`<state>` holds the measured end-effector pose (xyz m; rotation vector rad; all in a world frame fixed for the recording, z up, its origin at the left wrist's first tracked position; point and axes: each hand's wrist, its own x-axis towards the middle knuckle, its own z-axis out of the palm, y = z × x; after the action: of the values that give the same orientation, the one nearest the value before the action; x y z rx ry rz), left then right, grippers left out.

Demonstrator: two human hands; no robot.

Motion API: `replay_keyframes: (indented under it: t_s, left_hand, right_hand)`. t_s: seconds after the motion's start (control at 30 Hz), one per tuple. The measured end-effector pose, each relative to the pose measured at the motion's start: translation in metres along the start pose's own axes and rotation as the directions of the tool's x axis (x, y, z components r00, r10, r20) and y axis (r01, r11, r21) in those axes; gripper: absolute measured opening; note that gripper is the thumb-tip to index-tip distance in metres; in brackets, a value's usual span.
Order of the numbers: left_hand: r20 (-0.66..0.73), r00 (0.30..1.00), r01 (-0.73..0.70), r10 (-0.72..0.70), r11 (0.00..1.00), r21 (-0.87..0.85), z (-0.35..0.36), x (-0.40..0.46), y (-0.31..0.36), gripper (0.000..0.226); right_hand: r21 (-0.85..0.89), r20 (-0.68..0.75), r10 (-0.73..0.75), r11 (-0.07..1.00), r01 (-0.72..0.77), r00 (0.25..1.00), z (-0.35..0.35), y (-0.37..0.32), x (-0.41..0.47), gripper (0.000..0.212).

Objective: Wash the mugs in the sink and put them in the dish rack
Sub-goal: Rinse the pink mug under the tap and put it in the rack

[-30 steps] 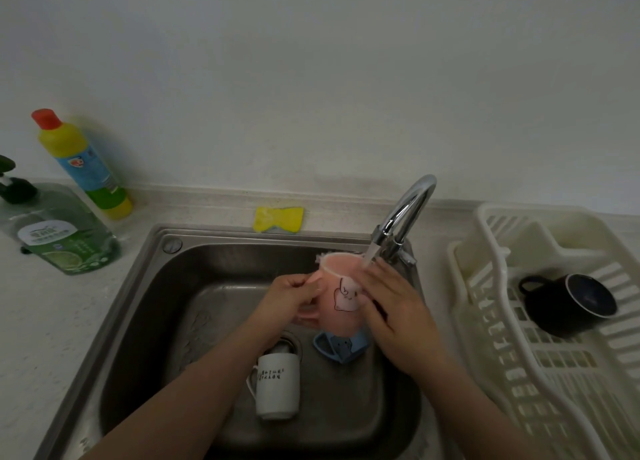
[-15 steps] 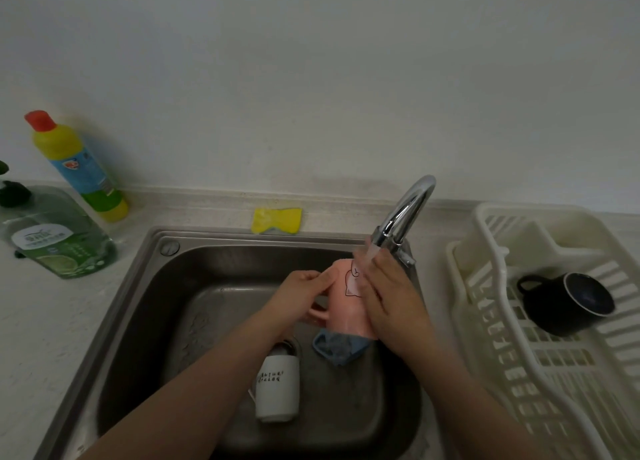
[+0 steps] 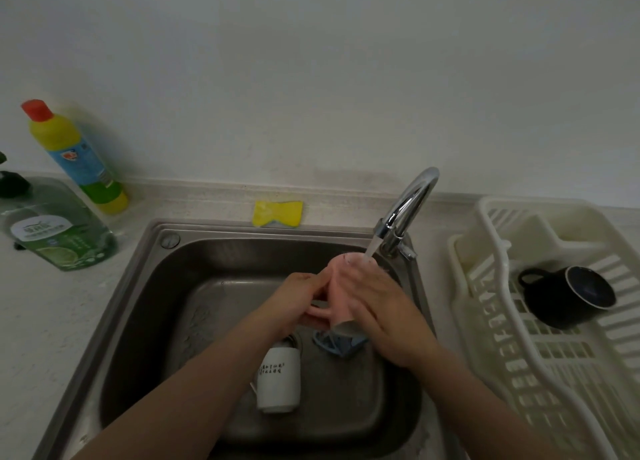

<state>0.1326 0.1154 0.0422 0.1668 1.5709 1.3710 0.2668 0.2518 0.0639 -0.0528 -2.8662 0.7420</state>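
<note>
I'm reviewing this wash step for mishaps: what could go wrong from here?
The wet pink mug, held under the tap by the left hand and right hand, could slip and strike the white mug or the blue item below it in the sink. Water hitting the tilted mug may also splash toward the rack.

Plain pale wall [image 3: 311, 78]; speckled light countertop [image 3: 41, 314]; dim light.
</note>
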Motion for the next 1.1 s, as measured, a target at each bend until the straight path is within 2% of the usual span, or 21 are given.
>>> replay_keyframes:
  t_s: [0.07, 0.2, 0.23, 0.3, 0.37, 0.4, 0.5, 0.53, 0.57, 0.67, 0.7, 0.83, 0.97, 1.0, 1.1]
  left_hand:
    - [-0.030, 1.000, -0.003, 0.001, 0.999, -0.050, 0.000, 0.000, 0.000, 0.042]
    - [0.000, 1.000, -0.012, 0.013, 0.994, -0.110, -0.014, -0.004, -0.003, 0.046]
    - [0.005, 1.000, -0.010, 0.011, 0.994, -0.104, -0.015, -0.006, -0.005, 0.045]
    - [-0.009, 1.000, -0.003, 0.003, 0.995, -0.096, -0.015, -0.009, -0.006, 0.045]
    - [-0.032, 0.999, -0.012, 0.009, 0.993, -0.118, -0.013, -0.008, -0.005, 0.046]
    - [-0.043, 0.999, -0.018, 0.012, 0.992, -0.128, -0.014, -0.007, -0.004, 0.047]
    - [-0.048, 0.998, -0.039, 0.031, 0.987, -0.158, -0.019, -0.009, -0.001, 0.050]
    - [-0.034, 0.999, -0.044, 0.039, 0.987, -0.157, -0.021, -0.010, -0.001, 0.051]
    - [-0.019, 0.999, -0.043, 0.040, 0.989, -0.143, -0.020, -0.011, -0.001, 0.051]
    - [-0.004, 0.999, -0.049, 0.049, 0.993, -0.108, -0.017, -0.012, -0.001, 0.052]
    - [-0.003, 0.999, -0.049, 0.049, 0.992, -0.113, -0.017, -0.011, -0.001, 0.052]
    - [0.010, 0.999, -0.042, 0.044, 0.987, -0.158, -0.016, -0.010, -0.002, 0.049]
    - [0.002, 0.999, -0.052, 0.053, 0.989, -0.141, -0.010, -0.007, 0.001, 0.048]
    - [-0.010, 0.999, -0.054, 0.053, 0.989, -0.138, -0.008, -0.007, 0.003, 0.048]
    - [-0.013, 0.998, -0.063, 0.062, 0.994, -0.093, -0.009, -0.007, 0.007, 0.049]
  right_hand:
    - [0.037, -0.031, 0.137, 0.990, -0.136, 0.990, -0.001, -0.004, 0.008, 0.057]
    - [0.070, 0.071, 0.042, 0.996, -0.047, 0.997, 0.013, -0.029, -0.024, 0.065]
    - [0.113, 0.065, 0.057, 0.991, -0.064, 0.996, 0.015, -0.030, -0.024, 0.065]
    - [0.304, 0.031, 0.230, 0.925, -0.228, 0.973, 0.015, -0.026, -0.009, 0.064]
    - [0.479, 0.047, 0.392, 0.798, -0.365, 0.919, 0.011, -0.027, 0.005, 0.063]
    - [0.493, 0.038, 0.390, 0.793, -0.357, 0.920, 0.009, -0.033, 0.003, 0.063]
    - [0.411, -0.036, 0.224, 0.892, -0.190, 0.974, 0.012, -0.050, -0.024, 0.063]
    - [0.417, -0.045, 0.202, 0.894, -0.165, 0.978, 0.014, -0.050, -0.028, 0.061]
    - [0.465, -0.043, 0.231, 0.866, -0.185, 0.972, 0.015, -0.047, -0.025, 0.058]
    - [0.676, 0.053, 0.488, 0.624, -0.391, 0.871, 0.009, -0.035, 0.002, 0.060]
    - [0.671, 0.059, 0.508, 0.618, -0.411, 0.859, 0.010, -0.036, 0.002, 0.063]
    - [0.502, -0.001, 0.337, 0.814, -0.291, 0.941, 0.020, -0.055, -0.028, 0.068]
    - [0.490, -0.052, 0.422, 0.801, -0.344, 0.905, 0.010, -0.038, 0.000, 0.067]
    - [0.442, -0.050, 0.417, 0.824, -0.354, 0.908, 0.009, -0.039, 0.004, 0.067]
    - [0.133, -0.033, 0.170, 0.977, -0.164, 0.985, 0.013, -0.048, -0.014, 0.064]
